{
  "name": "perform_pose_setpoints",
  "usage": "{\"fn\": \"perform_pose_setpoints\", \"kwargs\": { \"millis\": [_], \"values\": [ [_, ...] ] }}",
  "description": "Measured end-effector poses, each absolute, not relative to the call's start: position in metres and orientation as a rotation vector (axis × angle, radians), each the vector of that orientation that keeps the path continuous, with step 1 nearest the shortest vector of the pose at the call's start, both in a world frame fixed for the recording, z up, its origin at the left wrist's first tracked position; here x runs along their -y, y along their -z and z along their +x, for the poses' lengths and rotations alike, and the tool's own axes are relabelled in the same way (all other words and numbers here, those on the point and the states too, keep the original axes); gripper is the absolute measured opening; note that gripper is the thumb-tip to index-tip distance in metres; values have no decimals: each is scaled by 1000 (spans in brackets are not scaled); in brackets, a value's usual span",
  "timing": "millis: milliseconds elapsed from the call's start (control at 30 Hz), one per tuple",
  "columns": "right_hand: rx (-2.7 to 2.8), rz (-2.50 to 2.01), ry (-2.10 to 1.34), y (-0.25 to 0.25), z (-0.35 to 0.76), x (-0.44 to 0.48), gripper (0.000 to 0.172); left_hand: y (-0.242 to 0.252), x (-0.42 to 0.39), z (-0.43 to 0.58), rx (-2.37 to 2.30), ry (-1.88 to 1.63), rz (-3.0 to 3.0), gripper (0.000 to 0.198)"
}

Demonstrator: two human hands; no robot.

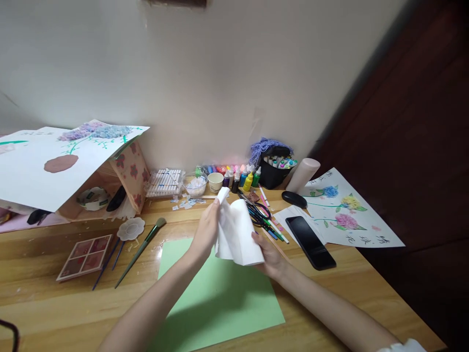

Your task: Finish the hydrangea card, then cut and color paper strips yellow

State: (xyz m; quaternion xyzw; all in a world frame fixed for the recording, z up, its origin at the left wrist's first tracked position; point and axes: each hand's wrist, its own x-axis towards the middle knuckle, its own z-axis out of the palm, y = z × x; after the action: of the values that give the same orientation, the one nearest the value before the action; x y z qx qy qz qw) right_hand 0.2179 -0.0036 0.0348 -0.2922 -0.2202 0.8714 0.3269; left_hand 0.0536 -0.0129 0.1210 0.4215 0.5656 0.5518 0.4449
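A soft white tissue [240, 234] is held up in both hands above a light green sheet of paper [220, 298]. Its right part looks rolled or folded thick, while a thinner part spreads to the left. My left hand [208, 226] grips the upper left edge between thumb and fingers. On the right side, my right hand [269, 254] is closed round the thicker part, most of its fingers hidden behind it. Just beyond the tissue lie black-handled scissors [261, 212] and several markers [276, 232].
Paint bottles [248, 182], a paper cup [215, 182] and a bowl of scraps [196, 186] line the wall. To the right are a phone [310, 242] and a flower picture [346, 208]. Leftward lie a green-handled brush [141, 252], a palette [131, 228] and a box [130, 171] under a painting.
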Motion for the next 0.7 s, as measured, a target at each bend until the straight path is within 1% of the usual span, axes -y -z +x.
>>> {"fn": "perform_pose_setpoints", "kwargs": {
  "millis": [67,167,333,500,633,700],
  "values": [
    [561,-806,-2236,-35,224,1,57,-121,11,50,-1275,-1297,985,42],
    [565,-867,-2118,-37,233,-5,49,-119,12,47,-1179,-1265,930,40],
    [562,-1001,-1966,-44,245,-14,43,-121,16,45,-1247,-1280,799,37],
    [748,-1113,-1606,-52,257,-19,37,-120,17,48,-1255,-1321,791,33],
    [866,-1195,-1429,-51,266,-30,32,-113,22,56,-1304,-1385,945,29],
    [886,-1287,-1262,-46,274,-43,29,-115,32,57,-1371,-1427,1060,28]
  ]
}}
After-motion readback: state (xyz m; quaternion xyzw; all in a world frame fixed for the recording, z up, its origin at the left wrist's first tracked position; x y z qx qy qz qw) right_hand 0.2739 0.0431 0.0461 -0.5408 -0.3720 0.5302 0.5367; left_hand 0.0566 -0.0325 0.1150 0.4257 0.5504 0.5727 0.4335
